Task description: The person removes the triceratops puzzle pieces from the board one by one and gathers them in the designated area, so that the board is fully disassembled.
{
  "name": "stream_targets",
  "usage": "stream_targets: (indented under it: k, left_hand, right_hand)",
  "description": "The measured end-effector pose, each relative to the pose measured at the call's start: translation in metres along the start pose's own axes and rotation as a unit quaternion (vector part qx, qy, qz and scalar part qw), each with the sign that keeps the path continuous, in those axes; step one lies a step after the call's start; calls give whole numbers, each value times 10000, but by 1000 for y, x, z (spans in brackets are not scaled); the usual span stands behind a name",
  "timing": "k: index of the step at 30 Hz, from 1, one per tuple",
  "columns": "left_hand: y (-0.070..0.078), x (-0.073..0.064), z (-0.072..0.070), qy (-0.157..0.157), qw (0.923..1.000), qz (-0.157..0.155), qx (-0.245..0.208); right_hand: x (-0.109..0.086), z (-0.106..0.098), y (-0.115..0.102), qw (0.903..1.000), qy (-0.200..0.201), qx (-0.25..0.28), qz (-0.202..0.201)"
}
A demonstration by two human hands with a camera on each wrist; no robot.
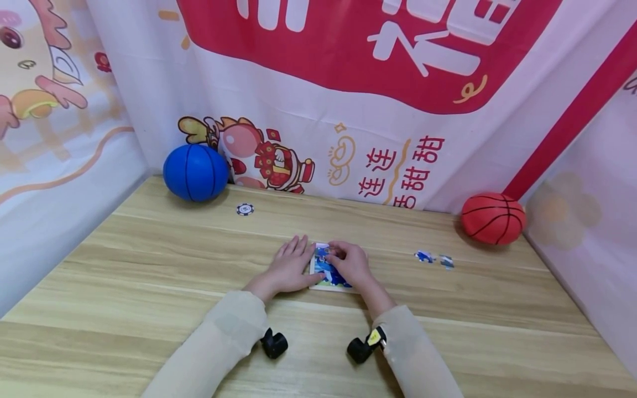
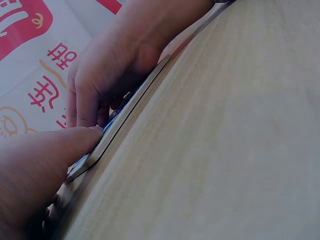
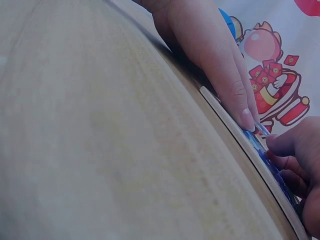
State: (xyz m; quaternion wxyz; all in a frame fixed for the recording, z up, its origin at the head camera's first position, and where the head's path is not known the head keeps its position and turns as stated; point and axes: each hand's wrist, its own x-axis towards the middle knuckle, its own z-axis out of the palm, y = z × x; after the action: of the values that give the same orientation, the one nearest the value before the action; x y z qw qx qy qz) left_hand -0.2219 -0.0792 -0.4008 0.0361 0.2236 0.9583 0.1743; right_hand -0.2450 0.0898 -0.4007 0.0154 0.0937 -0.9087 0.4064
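A small jigsaw puzzle with a blue picture lies in a pale framed board on the table, partly covered by both hands. To its left, my left hand lies flat with fingers extended along the frame, and its thumb rests on the picture. My right hand reaches over the upper right of the board with curled fingers. In the right wrist view it pinches a thin puzzle piece, tilted up from the picture beside the left thumb. Most of that piece is hidden by the fingers.
Two loose puzzle pieces, a blue one and a paler one, lie right of the board. A poker chip is at the back left. A blue ball and a red ball sit near the back cloth.
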Motion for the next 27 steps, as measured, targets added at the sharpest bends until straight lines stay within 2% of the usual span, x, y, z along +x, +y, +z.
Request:
stream_targets:
  k: [10,17,20,23,27]
  left_hand:
    - [2,0,-2,-35,10000,8,-67]
    - [1,-1,1,1,9999,21,-118]
    - [0,-1,2,-3,9999,22,-141]
    - [1,-2,2,-3,9999,4,-163]
    - [1,-2,1,18,9999,-8,-163]
  right_hand:
    - [1,-11,0,9985,-219,501,-27]
    - [-3,-38,0,9948,-468,892,124]
    - [-6,-55,3,9957,-486,790,16]
    - [-7,-72,10,9980,-404,476,-127]
    - [-7,-93,24,9992,-286,244,-104]
